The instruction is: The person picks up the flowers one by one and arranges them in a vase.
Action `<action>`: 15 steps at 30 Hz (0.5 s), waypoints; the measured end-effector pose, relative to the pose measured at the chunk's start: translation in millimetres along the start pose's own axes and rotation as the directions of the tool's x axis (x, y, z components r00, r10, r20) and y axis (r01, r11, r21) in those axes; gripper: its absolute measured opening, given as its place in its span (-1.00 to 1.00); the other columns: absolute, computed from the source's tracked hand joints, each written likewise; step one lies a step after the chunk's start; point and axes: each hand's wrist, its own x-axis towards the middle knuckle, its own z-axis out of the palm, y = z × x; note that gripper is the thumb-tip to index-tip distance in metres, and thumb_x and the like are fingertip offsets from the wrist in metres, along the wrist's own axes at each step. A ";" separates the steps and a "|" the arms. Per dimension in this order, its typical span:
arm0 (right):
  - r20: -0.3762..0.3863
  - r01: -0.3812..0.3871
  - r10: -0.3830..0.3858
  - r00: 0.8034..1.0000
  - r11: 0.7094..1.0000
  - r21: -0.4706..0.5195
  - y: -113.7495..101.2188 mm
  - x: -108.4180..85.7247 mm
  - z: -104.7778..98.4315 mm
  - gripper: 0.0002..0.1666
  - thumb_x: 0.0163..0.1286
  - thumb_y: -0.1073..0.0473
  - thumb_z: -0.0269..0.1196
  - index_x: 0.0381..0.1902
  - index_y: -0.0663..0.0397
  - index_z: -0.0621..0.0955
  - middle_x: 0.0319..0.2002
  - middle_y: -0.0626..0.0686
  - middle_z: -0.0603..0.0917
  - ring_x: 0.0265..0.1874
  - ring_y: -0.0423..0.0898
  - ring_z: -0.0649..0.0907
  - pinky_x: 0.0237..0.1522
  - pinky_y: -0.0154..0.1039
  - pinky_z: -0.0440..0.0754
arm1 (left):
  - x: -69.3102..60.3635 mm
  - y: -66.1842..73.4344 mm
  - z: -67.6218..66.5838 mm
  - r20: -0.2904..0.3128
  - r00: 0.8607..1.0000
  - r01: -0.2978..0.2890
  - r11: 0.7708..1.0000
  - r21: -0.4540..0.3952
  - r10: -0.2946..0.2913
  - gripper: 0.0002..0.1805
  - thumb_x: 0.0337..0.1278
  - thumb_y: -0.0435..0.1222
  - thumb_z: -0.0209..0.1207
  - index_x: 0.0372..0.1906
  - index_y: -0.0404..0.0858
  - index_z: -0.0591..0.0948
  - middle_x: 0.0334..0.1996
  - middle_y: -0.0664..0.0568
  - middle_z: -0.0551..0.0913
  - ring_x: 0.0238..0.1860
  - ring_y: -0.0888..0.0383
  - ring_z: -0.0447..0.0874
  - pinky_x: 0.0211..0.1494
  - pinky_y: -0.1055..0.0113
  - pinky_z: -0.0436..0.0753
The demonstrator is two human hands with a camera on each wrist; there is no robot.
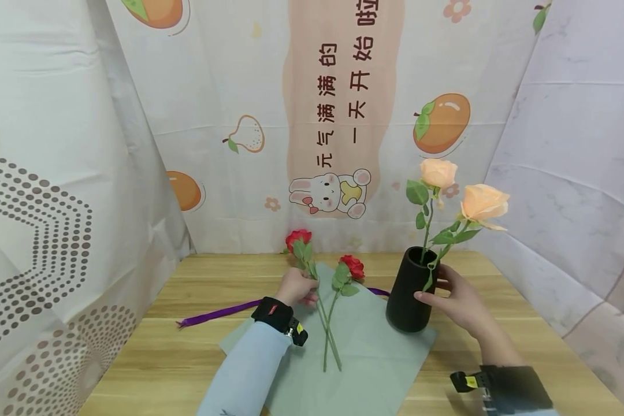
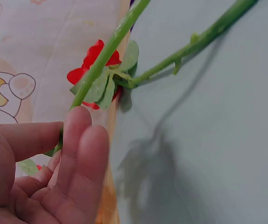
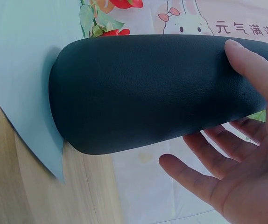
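My left hand (image 1: 297,286) pinches the stem of a red rose (image 1: 297,238) between thumb and fingers, just below its leaves. In the left wrist view that green stem (image 2: 109,51) slants up from the fingertips. A second red rose (image 1: 352,267) lies to its right, the two stems crossing low down. My right hand (image 1: 460,300) holds a black vase (image 1: 409,294), thumb on the near side and fingers behind. The vase leans to the right; whether its base touches the paper I cannot tell. Two peach roses (image 1: 485,202) stand in it.
Grey-green wrapping paper (image 1: 374,358) lies under the red roses on the wooden table (image 1: 187,358). A purple ribbon (image 1: 218,312) runs beneath the paper and sticks out on both sides. Printed curtains (image 1: 229,75) hang behind and beside the table.
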 end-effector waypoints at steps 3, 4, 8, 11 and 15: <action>0.001 -0.004 0.004 1.000 1.000 -0.001 0.3 -0.3 -0.4 0.15 0.30 -0.20 0.43 0.54 0.32 0.14 0.36 0.42 0.35 0.29 0.47 0.40 0.09 0.34 0.54 | -2.4 1.9 1.7 0.007 1.000 -0.021 1.000 0.019 0.021 -0.89 0.27 -0.41 0.29 -0.32 -0.36 0.58 -0.48 -0.16 0.69 -0.62 0.14 0.67 -0.52 0.23 0.70; 0.002 -0.006 0.006 1.000 1.000 -0.002 0.3 -0.3 -0.6 0.15 0.30 -0.21 0.43 0.54 0.32 0.14 0.36 0.42 0.35 0.29 0.47 0.40 0.09 0.34 0.54 | -3.2 2.5 2.2 0.010 1.000 -0.029 0.999 0.027 0.029 -0.89 0.27 -0.41 0.29 -0.33 -0.35 0.59 -0.49 -0.15 0.69 -0.62 0.14 0.66 -0.53 0.24 0.69; 0.004 -0.010 0.010 1.000 1.000 -0.005 -0.4 -0.1 -0.6 0.15 0.30 -0.21 0.43 0.53 0.31 0.15 0.36 0.42 0.36 0.29 0.47 0.41 0.09 0.35 0.54 | -5.4 3.1 2.8 0.023 0.998 -0.054 0.998 0.038 0.053 -0.89 0.29 -0.40 0.29 -0.32 -0.36 0.60 -0.53 -0.11 0.67 -0.62 0.17 0.63 -0.51 0.27 0.69; 0.003 -0.007 0.007 1.000 1.000 -0.009 -1.1 -0.2 -0.3 0.15 0.29 -0.21 0.43 0.53 0.31 0.15 0.36 0.42 0.36 0.29 0.46 0.41 0.09 0.35 0.54 | -6.8 2.4 1.7 0.038 0.997 -0.061 0.998 0.016 0.060 -0.90 0.30 -0.41 0.28 -0.27 -0.39 0.61 -0.52 -0.11 0.67 -0.62 0.18 0.63 -0.47 0.26 0.71; -0.001 0.002 -0.002 1.000 1.000 -0.010 -1.1 -0.8 -0.3 0.14 0.30 -0.20 0.43 0.53 0.32 0.16 0.36 0.43 0.37 0.28 0.47 0.42 0.09 0.34 0.54 | -8.3 2.1 -1.1 0.048 0.997 -0.053 0.998 -0.017 0.054 -0.88 0.33 -0.39 0.26 -0.19 -0.41 0.63 -0.48 -0.14 0.69 -0.59 0.17 0.66 -0.43 0.27 0.73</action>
